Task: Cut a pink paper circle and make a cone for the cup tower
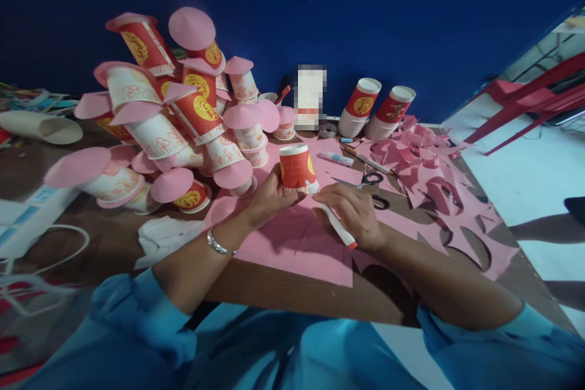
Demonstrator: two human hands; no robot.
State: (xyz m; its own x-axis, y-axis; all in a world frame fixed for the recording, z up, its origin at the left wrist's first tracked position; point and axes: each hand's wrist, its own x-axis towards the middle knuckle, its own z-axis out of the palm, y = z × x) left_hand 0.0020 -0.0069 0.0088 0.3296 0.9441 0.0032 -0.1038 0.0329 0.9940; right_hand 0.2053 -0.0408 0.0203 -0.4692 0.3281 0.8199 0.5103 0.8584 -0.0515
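Note:
My left hand is closed around the lower left side of a red paper cup with a white rim and gold print. The cup stands nearly upright above pink paper sheets. In my right hand is a slim white tube with an orange-red end pointing toward me. Its other end is hidden by my fingers, close to the cup's lower right edge. A whitish patch shows on the cup there; I cannot tell what it is. Scissors with black handles lie just beyond my right hand.
Cups with pink cone tops are piled at the left. Two stacks of paper cups stand at the back right, beside pink paper scraps. A glue stick, white cloth and power strip lie on the table.

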